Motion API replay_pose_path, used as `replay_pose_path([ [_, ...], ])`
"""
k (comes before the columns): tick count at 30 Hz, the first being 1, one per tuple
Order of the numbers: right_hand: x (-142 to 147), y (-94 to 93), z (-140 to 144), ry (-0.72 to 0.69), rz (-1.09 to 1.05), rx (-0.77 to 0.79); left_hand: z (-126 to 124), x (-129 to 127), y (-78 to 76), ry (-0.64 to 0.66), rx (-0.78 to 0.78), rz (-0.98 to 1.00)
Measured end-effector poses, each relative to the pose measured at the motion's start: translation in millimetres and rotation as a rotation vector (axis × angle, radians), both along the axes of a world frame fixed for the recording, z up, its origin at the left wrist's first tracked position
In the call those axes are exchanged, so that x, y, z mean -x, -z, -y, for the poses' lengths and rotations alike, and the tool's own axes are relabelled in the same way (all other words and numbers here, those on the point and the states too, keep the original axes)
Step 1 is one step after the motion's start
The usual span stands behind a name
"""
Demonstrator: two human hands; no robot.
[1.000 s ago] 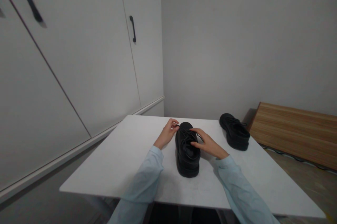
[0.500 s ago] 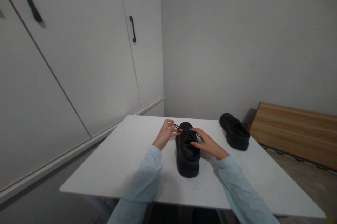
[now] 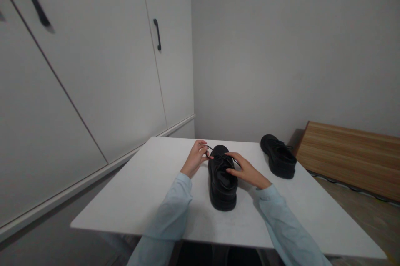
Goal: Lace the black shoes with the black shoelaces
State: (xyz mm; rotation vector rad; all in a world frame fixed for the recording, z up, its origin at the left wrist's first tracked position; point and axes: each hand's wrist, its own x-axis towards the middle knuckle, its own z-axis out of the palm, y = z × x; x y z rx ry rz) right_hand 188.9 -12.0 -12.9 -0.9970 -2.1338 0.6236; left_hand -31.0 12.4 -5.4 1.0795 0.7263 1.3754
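Note:
A black lace-up shoe (image 3: 223,199) sits on the white table (image 3: 150,199), its toe pointing away from me and its heel nearest. On its left, my left hand (image 3: 194,158) pinches a black shoelace (image 3: 210,147) that runs up from the front of the shoe. From the right side my right hand (image 3: 246,170) grips the shoe, with the thumb at the opening and the fingers near the laces. A loop of lace shows beside the right fingers. What lies under those fingertips is hidden.
A second black shoe (image 3: 278,157) stands at the table's right rear edge. Past that edge is a wood-grain panel (image 3: 350,157) with a dark cable along its bottom. White cabinets (image 3: 118,70) with dark handles rise on the left, and a plain wall (image 3: 281,58) is behind.
My left hand has shifted slightly left and up, away from the shoe's middle, with the lace in its fingers. The right hand and both shoes look unmoved.

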Motion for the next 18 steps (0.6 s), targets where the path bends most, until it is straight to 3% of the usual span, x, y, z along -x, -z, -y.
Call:
replay_pose_path([
  [18,2.3,-3.6,2.7,0.018,0.015,0.009,-9.6,-1.7,4.3,-0.128,-0.166,-0.13],
])
